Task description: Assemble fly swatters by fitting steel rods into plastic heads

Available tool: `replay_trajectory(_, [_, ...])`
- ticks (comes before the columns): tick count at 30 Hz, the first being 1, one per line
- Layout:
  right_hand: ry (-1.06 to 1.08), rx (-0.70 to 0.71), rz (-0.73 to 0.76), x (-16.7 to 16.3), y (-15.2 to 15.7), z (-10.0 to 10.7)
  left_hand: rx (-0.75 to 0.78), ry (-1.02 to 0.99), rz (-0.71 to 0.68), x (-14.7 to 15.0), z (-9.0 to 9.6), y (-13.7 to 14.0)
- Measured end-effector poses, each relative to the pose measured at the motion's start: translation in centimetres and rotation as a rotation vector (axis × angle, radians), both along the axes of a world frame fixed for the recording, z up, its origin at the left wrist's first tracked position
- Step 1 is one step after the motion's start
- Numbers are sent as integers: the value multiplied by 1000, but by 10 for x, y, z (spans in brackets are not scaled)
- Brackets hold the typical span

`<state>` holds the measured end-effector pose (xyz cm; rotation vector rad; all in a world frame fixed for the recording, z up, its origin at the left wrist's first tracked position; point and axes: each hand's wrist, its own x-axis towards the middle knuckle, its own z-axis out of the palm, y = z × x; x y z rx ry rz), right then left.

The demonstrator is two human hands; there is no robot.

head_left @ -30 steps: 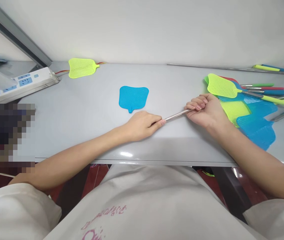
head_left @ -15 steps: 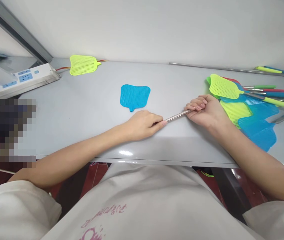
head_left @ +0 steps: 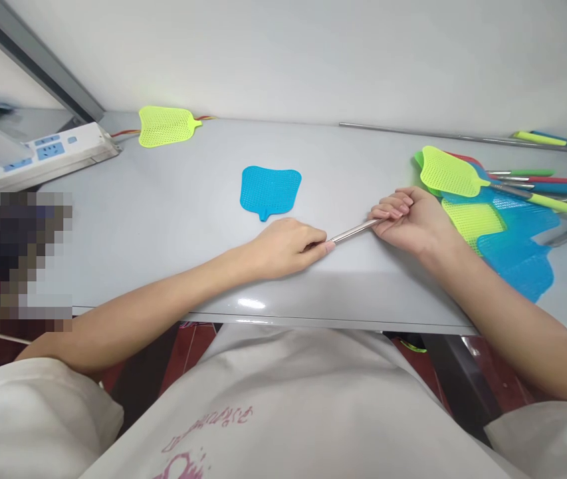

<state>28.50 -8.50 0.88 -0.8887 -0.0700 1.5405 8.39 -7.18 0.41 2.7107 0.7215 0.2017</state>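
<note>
Between my hands runs a thin silvery metal rod [head_left: 353,232], slanting up to the right just above the table. My left hand [head_left: 290,247] is closed round its left end, thumb and forefinger pinching it. Curled fingers of my right hand [head_left: 403,216] grip the other end, palm turned up; that end is hidden in the fingers. Just beyond my left hand a loose blue fly swatter head [head_left: 270,191] lies flat, its short socket pointing towards me.
Fly swatters with coloured handles pile up at right, a yellow-green swatter [head_left: 450,174] on top. A long metal rod [head_left: 423,135] lies along the wall. At back left are a yellow-green swatter head [head_left: 167,126] and a white power strip [head_left: 48,156]. The grey table's [head_left: 138,226] front edge is near my body.
</note>
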Motion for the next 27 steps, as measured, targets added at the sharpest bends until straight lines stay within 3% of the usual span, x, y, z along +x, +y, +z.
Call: replay_trajectory(27, [26, -29, 15, 1, 0, 0, -21, -1, -10, 0, 1, 0])
